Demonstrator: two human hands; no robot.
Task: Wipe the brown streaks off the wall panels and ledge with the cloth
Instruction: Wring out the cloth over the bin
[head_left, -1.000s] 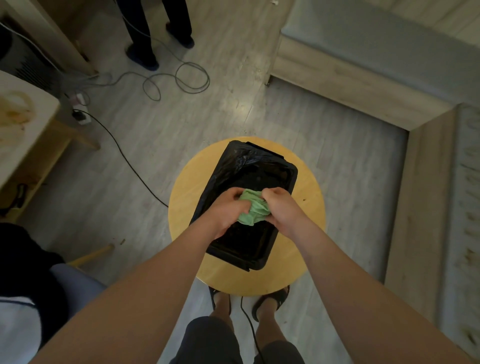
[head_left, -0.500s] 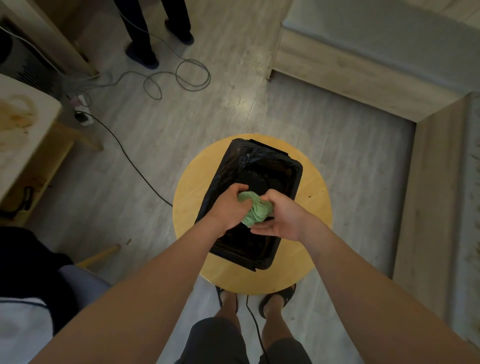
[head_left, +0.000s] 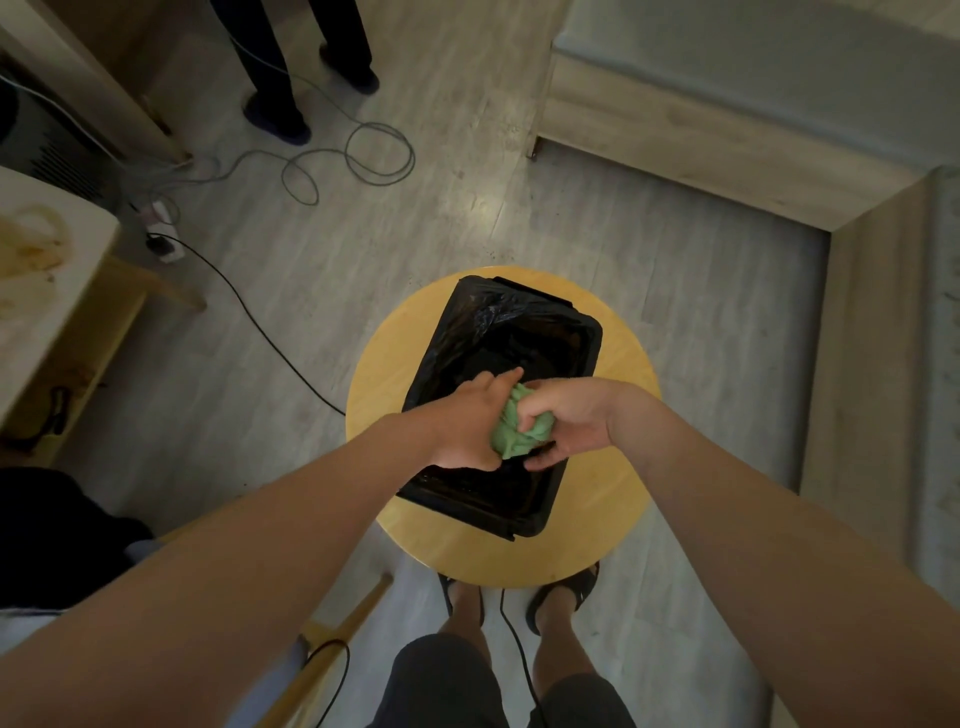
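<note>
Cloth (head_left: 517, 434), green and bunched into a wad, is held between both hands above the open mouth of a black, bag-lined bin (head_left: 584, 338); left hand (head_left: 465, 426) grasps the wad from its 9 o'clock side, fingers curled about it, one finger extending toward 1 o'clock; right hand (head_left: 569, 421) grasps it from the 3 o'clock side, thumb over the top, fingers wrapped beneath; the bin stands on a round yellow stool (head_left: 613, 519), long axis running from 7 to 1 o'clock; sandalled feet (head_left: 467, 597) stand at the stool's 6 o'clock rim; a black cable (head_left: 249, 312) runs from the stool's 9 o'clock edge toward 10 o'clock; a grey cable (head_left: 363, 156) lies coiled on the floor at 11 o'clock, beside a second person's legs (head_left: 280, 88); a pale tabletop (head_left: 36, 249) with brown stains occupies the 9 o'clock margin; a wood-grain board (head_left: 872, 389) occupies 3 o'clock.
</note>
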